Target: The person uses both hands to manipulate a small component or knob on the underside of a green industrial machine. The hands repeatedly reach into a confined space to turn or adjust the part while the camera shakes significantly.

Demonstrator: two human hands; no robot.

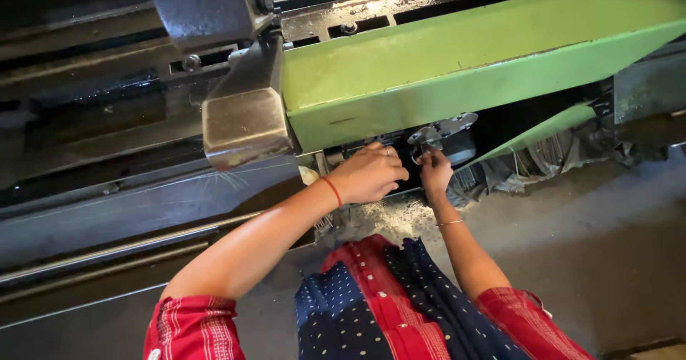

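Observation:
My left hand [368,174] reaches under the green machine beam [457,67], its fingers curled in the dark gap below; I cannot see what they touch. A red thread band circles that wrist. My right hand [434,170] is just to the right of it, with fingers pinched on a small shiny metal part [421,148] under a round metal plate [443,129]. A thin bangle sits on the right forearm.
A heavy grey metal bracket [246,120] hangs left of the hands. Dark steel rails [107,210] run along the left. Pale fluff [400,217] lies on the grey floor below. Bristly fibres and rags [536,160] sit under the beam to the right.

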